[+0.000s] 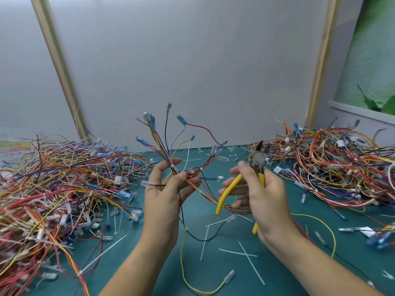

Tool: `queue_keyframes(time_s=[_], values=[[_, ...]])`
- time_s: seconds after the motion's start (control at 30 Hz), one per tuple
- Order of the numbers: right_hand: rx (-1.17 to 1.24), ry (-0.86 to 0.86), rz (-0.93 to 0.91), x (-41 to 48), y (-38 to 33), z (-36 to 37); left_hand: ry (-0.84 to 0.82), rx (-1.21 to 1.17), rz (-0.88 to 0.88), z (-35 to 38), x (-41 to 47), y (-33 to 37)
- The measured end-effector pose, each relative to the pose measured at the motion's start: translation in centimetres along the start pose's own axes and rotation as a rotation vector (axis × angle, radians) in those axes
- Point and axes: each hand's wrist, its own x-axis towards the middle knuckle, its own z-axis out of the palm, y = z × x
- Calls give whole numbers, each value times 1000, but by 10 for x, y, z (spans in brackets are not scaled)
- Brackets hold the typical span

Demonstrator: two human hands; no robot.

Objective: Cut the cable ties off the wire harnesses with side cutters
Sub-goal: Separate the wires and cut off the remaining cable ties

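nearest, a loose yellow wire (181,259) curls on the teal mat (277,274) between the forearms. the left hand (164,195) pinches a multicoloured wire harness (165,153) at a white cable tie (172,166), its blue-sleeved ends fanning upward. the right hand (263,197) curls round yellow-handled side cutters (257,160), jaws parted, just right of the harness. cut white ties (248,255) litter the mat between tangled wire piles (53,178).

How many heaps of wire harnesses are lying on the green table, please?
2. The left heap covers the left side of the table; the right heap lies at the far right. More may lie outside the picture.
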Motion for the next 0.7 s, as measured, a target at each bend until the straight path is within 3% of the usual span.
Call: queue_keyframes(time_s=[0.3, 0.7], values=[[118, 124, -100, 15, -22, -13, 11, -342, -260, -5, 9, 11], [-51, 35, -13, 30, -25, -28, -43, -289, -241, -10, 15, 10]])
